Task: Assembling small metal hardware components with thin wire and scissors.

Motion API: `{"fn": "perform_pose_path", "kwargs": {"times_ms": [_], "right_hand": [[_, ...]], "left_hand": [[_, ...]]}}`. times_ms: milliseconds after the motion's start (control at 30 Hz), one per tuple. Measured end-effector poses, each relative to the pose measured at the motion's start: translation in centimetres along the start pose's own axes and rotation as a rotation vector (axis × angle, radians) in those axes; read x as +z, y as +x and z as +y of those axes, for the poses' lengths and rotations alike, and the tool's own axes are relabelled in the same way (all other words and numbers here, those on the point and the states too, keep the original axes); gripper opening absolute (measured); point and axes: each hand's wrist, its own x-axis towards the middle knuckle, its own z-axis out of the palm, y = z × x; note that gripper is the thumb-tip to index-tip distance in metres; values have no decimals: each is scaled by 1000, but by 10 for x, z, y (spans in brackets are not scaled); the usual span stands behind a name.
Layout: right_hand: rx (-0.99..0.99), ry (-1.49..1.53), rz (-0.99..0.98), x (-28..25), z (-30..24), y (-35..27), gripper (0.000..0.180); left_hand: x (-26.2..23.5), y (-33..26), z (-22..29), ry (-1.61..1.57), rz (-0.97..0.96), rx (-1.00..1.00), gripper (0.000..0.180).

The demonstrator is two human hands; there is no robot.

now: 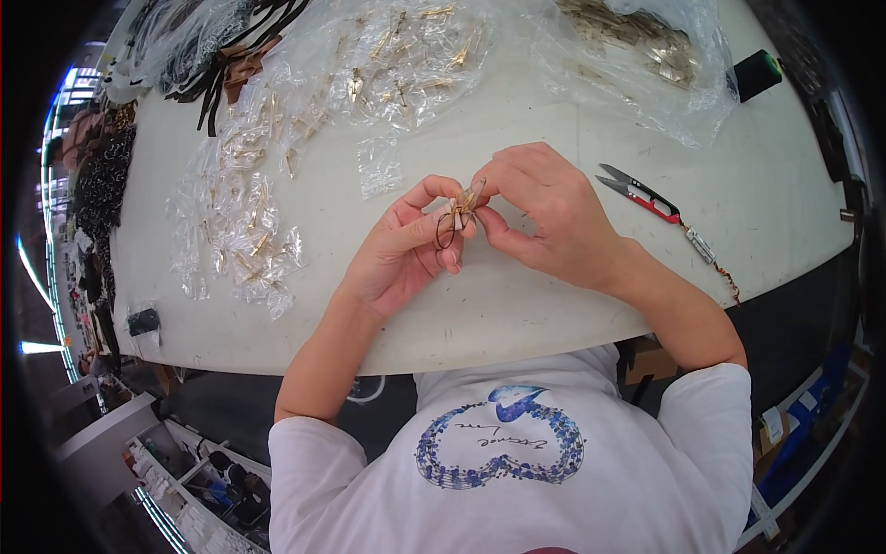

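Above the middle of the table, my left hand (pixel 406 242) pinches a small hair tie (pixel 459 215) between thumb and fingers. Its beige and gold trim looks like a bow, and a thin dark elastic loop hangs down in front of the left fingers. From the other side my right hand (pixel 544 208) is closed, thumb and fingertips pinching the right end of the same trim. The fingers cover part of it, so its exact shape is hard to tell. Just beyond my left hand lies a small clear plastic bag (pixel 379 166), flat on the table.
Thread snips (pixel 651 198) with a red and black handle and a corded tail lie to the right. Many clear bags with gold pieces (pixel 249 217) spread across the left and back. A large plastic bag (pixel 646 78) and a dark thread spool (pixel 759 76) are at the far right.
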Motion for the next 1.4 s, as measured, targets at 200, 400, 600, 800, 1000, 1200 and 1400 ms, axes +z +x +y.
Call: {"fn": "perform_pose_path", "kwargs": {"times_ms": [200,400,600,800,1000,1200,1400], "right_hand": [[-8,-97,61,-2,13,1,15],[335,501,90,-9,0,8,18],[124,212,-29,-4,-2,-1,15],[157,40,7,-5,-8,1,8],[504,662,-185,-9,-5,2,6],[399,337,151,-9,8,5,4],[679,986,116,-32,17,10,11]], "left_hand": [[-3,-1,2,-98,6,-23,29],[-4,-4,4,-99,-52,1,29],[1,-1,3,29,3,26,22],[1,1,2,121,49,2,20],[4,1,1,77,4,37,20],[6,-4,5,192,16,69,20],[6,-3,8,180,45,88,20]]}}
